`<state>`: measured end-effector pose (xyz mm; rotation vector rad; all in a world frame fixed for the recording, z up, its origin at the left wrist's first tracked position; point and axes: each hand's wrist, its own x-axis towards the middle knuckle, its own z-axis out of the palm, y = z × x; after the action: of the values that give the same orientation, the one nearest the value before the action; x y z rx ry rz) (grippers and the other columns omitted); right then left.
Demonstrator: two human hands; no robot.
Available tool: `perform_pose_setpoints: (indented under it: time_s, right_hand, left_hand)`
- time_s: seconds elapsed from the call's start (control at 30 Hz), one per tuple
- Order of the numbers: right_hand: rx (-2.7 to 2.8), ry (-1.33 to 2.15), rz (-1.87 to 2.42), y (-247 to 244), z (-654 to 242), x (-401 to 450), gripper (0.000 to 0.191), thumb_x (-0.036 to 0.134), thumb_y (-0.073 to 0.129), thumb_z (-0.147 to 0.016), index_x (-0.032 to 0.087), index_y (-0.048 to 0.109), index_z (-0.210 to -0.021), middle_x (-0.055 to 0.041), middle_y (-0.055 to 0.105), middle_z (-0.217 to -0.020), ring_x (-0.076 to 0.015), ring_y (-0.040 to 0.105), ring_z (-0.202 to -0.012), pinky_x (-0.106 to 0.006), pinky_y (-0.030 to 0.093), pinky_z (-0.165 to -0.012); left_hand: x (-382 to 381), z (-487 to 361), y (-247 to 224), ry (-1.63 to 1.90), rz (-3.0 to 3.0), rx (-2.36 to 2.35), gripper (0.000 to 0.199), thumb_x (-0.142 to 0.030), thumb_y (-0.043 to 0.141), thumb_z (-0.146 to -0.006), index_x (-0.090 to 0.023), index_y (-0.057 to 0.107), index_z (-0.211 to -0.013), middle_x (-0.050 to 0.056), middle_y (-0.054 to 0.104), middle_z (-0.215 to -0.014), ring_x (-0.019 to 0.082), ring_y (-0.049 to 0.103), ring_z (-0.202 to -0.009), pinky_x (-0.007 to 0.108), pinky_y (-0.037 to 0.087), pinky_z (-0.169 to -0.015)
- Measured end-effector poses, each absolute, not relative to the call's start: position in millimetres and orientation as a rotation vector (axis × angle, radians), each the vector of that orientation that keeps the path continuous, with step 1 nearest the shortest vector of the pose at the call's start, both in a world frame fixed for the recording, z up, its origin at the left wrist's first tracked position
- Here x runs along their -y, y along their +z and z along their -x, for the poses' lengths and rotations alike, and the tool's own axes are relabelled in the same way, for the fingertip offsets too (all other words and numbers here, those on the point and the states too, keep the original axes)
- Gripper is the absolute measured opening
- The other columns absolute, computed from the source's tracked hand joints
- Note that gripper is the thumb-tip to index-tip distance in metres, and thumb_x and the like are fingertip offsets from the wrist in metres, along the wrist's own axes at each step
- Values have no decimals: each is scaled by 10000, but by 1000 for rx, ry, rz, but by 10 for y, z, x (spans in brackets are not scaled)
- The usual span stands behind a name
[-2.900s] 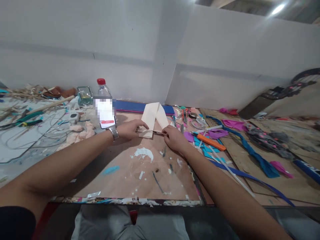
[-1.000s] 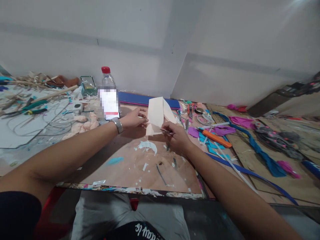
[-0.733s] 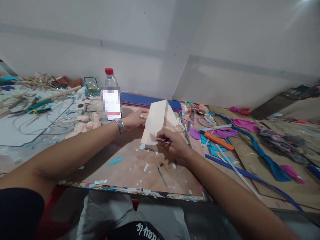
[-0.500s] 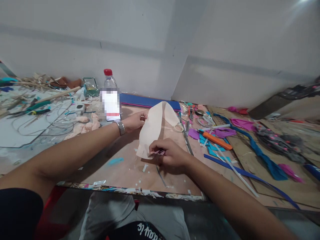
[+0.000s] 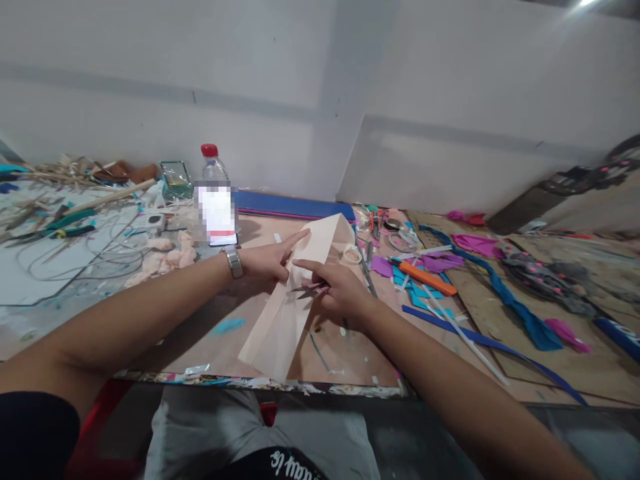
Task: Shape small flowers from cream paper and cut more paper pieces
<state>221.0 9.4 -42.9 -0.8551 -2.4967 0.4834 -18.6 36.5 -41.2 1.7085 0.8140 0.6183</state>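
Note:
A long strip of cream paper (image 5: 273,330) lies slanted in front of me, its near end reaching almost to the table's front edge and its far end folded over. My left hand (image 5: 265,259), with a metal watch at the wrist, grips the strip's left edge between thumb and fingers. Small scissors (image 5: 306,289) sit in my right hand (image 5: 343,293), their blades a little apart and pointing left over the paper. The right index finger stretches out onto the paper beside the left hand. A roll of tape (image 5: 352,255) lies just right of the strip.
A red-capped bottle (image 5: 210,159) stands behind a lit phone (image 5: 217,213) at the left. Pliers (image 5: 60,230) and peach-coloured scraps (image 5: 170,257) lie further left. On the right are an orange cutter (image 5: 427,277), a blue ribbon (image 5: 495,343) and coloured paper scraps.
The paper has swung from a raised, curved loop to lying flatter, its near end now closer to me. My right hand has moved up beside the left, and the scissor blades now show.

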Motion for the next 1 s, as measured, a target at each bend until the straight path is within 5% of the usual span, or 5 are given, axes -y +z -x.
perform_pose_setpoints:
  time_s: [0.2, 0.4, 0.63, 0.8, 1.0]
  right_hand:
    - [2652, 427, 689, -412, -2184, -21, 588, 99, 616, -842, 283, 656, -1400, -64, 784, -1179, -232, 700, -1014, -317, 492, -879]
    - [2539, 366, 623, -443, -2202, -67, 265, 92, 612, -820, 223, 735, -1015, -35, 775, -875, -208, 677, -816, -306, 471, -790]
    - [2504, 309, 460, -408, -2213, -76, 345, 48, 563, -740, 219, 675, -1018, -43, 769, -893, -199, 675, -754, -303, 478, -716]
    - [2504, 324, 385, -408, -2216, -44, 386, 37, 550, -720, 231, 646, -1040, -34, 766, -954, -192, 708, -804, -288, 498, -710]
    - [2486, 250, 307, -397, -2216, -13, 355, 69, 574, -748, 246, 635, -1050, -37, 774, -1000, -188, 731, -803, -287, 523, -688]
  left_hand:
    - [-206, 176, -293, 361, -1519, -752, 1406, -67, 762, -640, -310, -159, -1674, -4, 733, -808, 148, 622, -457, 231, 500, -445]
    - [-226, 181, -241, 391, -1515, -753, 1386, -117, 832, -711, -335, -137, -1677, -22, 703, -799, 136, 621, -456, 226, 495, -447]
    - [-416, 169, -418, 697, -1486, -892, 1019, -171, 721, -840, -335, 159, -1673, 36, 693, -990, 81, 587, -509, 214, 453, -498]
    - [-461, 116, -451, 830, -1447, -1026, 902, -49, 646, -758, -219, 345, -1591, -27, 647, -790, 106, 577, -560, 203, 451, -530]
    - [-515, 112, -475, 1083, -1430, -1089, 652, 6, 668, -679, -186, 654, -1301, 21, 698, -959, 89, 546, -621, 184, 396, -506]
